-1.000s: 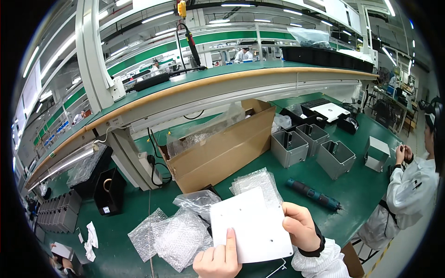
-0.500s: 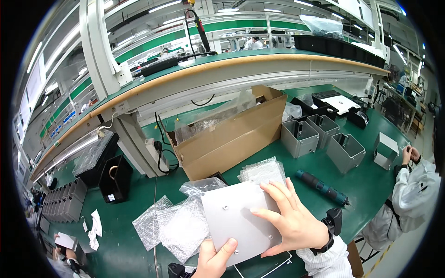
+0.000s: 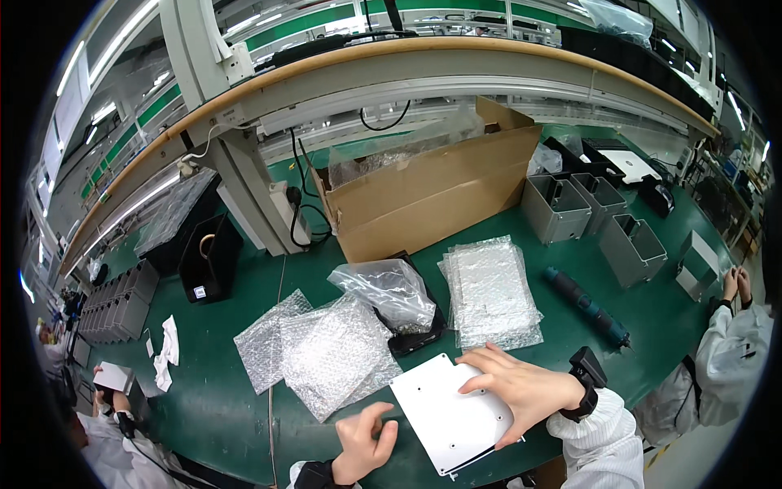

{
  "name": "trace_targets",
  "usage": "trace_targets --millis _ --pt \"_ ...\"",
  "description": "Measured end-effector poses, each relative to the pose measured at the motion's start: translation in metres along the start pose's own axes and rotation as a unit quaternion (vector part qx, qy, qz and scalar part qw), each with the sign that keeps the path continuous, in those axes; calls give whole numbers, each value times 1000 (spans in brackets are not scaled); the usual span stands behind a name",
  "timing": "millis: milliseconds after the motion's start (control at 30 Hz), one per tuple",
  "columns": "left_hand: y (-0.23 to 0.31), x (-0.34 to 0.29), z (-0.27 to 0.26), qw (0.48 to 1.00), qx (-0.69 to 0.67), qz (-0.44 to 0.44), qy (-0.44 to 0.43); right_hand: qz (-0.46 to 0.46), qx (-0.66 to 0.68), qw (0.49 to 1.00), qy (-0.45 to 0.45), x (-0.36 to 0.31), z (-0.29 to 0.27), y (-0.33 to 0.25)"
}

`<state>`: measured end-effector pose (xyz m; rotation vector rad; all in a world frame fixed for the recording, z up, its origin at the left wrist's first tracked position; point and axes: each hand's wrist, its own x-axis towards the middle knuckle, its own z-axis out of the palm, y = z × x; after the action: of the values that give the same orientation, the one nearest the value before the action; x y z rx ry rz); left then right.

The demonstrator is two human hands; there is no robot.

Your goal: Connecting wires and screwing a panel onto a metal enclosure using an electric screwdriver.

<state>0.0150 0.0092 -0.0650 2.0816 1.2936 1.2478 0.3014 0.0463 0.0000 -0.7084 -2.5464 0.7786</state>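
A light metal plate [image 3: 440, 407] with small holes near its corners lies at the near edge of the green table. My right hand [image 3: 521, 387] spans it from the right, fingers over its far side and thumb at its near right edge, gripping it. Left of the plate and apart from it, my left hand [image 3: 366, 440] is empty, with its fingers bent and thumb and forefinger apart. Beyond the plate are bubble-wrap sheets [image 3: 330, 350], a black bin [image 3: 405, 342] with a clear plastic bag [image 3: 391, 289] over it, and stacked bubble-wrap pouches [image 3: 491, 293].
A cordless screwdriver [image 3: 586, 306] lies right of the pouches. Grey housings [image 3: 633, 251] stand at the right; a large cardboard box [image 3: 432, 196] stands behind. A black bin [image 3: 209, 261] and a white cloth [image 3: 168, 354] are at left. Other people's hands [image 3: 737, 284] work at the right edge.
The plate has been lowered and turned toward me, now lying at the table's near edge. My left hand has let go of it and drawn off left; my right stays on it.
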Motion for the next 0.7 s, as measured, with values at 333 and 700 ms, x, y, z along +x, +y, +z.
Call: trace_targets --millis 333,700 --pt "-32 -13 25 976 -1 195 -93 35 83 995 -34 -11 3 9" --pt "-33 -11 25 980 -8 167 -108 51 17 999 -5 -5 12 -4"
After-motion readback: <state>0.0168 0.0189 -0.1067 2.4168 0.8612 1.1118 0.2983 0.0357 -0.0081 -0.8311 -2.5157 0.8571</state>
